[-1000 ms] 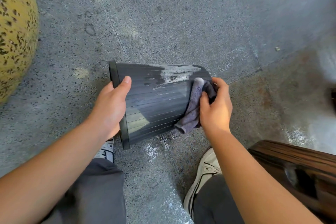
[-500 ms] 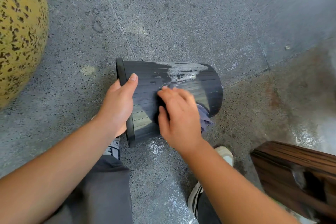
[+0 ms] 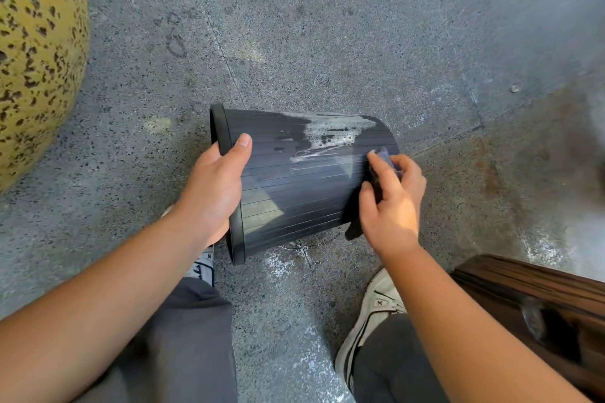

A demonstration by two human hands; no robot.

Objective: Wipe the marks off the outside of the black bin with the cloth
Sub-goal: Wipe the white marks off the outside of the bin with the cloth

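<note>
A grey speckled floor [image 3: 360,26] fills the view. A yellow spotted rounded object [image 3: 36,52] is cut off at the left edge, and a dark wooden piece of furniture [image 3: 540,298] is cut off at the lower right; what either is cannot be told. The black bin [image 3: 304,186] is laid on its side between two shoes, its rim to the left and its opening turned out of sight. A white soapy mark [image 3: 330,134] is seen on its upper side. The left hand [image 3: 212,186] is clamped on the rim, thumb laid on the ribbed wall. The right hand [image 3: 393,203] is closed on the cloth [image 3: 384,157], which is pressed to the bin near its base and mostly hidden under the fingers.
</note>
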